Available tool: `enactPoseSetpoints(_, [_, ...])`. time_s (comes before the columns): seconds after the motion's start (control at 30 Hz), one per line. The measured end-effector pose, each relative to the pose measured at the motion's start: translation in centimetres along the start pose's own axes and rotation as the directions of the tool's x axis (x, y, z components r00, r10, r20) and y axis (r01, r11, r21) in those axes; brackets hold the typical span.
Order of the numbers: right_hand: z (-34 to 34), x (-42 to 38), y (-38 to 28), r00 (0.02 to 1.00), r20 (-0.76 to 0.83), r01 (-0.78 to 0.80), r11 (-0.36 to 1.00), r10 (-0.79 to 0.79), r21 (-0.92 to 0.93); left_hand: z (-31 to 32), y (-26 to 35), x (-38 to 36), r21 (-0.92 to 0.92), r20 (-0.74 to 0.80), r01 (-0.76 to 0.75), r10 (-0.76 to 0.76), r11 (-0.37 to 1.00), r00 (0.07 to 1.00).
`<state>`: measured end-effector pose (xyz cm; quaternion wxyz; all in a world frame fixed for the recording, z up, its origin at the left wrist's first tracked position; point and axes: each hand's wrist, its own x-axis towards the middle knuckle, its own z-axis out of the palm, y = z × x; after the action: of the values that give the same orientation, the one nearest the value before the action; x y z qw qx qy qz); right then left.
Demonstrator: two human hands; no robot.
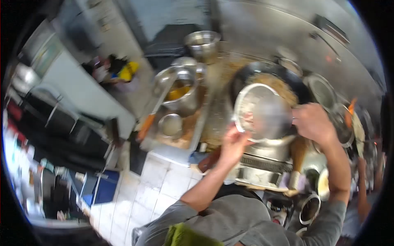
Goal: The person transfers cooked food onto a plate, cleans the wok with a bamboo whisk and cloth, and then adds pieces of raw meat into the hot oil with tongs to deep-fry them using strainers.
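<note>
My left hand [236, 143] is closed on the near-left rim of a metal bowl [240, 104] and tilts it over the wok. Pale, pinkish food [248, 115] lies inside the bowl. My right hand [315, 123] is curled in a fist at the bowl's right side. Next to that fist, a blurred round grey metal utensil [274, 117] covers part of the bowl; motion hides its exact kind. Behind the bowl sits a large dark wok [242, 78] with brownish food [283, 88] in it.
On the left, a metal tray [180, 153] bears a pot [186, 106] with yellow liquid, a small cup [170, 126] and an orange-handled tool [146, 128]. Pans and strainers [322, 90] stand on the right. Another person's arm [363, 188] shows at the right edge.
</note>
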<state>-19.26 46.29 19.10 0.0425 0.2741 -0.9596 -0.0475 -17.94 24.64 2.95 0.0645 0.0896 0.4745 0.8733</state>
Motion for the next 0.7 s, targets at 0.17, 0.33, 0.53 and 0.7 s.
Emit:
enactPoseSetpoints(0.17, [-2.9,-2.0,2.6,0.935,-0.323,-0.113,0.986,0.146,0.119,-1.0,-1.7,0.3,-0.099,-0.133,0.071,-0.084,0.993,0.988])
enactPoseSetpoints(0.33, [-1.8,-5.9,9.9,0.802,-0.502,-0.299,0.945,0.322,0.129,-1.6,-1.1,0.1,-0.132,-0.236,0.063,-0.093,0.989,0.967])
enactPoseSetpoints(0.53, [4.8,-6.7,14.3,0.852,-0.212,-0.49,0.872,0.478,-0.003,-2.9,1.0,-0.6,-0.211,-0.296,0.029,-0.092,0.977,0.951])
enactPoseSetpoints(0.7, [11.4,-7.1,15.1,0.818,0.019,-0.559,0.803,0.575,-0.206,-4.2,3.6,-2.0,-0.159,-0.344,-0.025,-0.032,0.987,0.939])
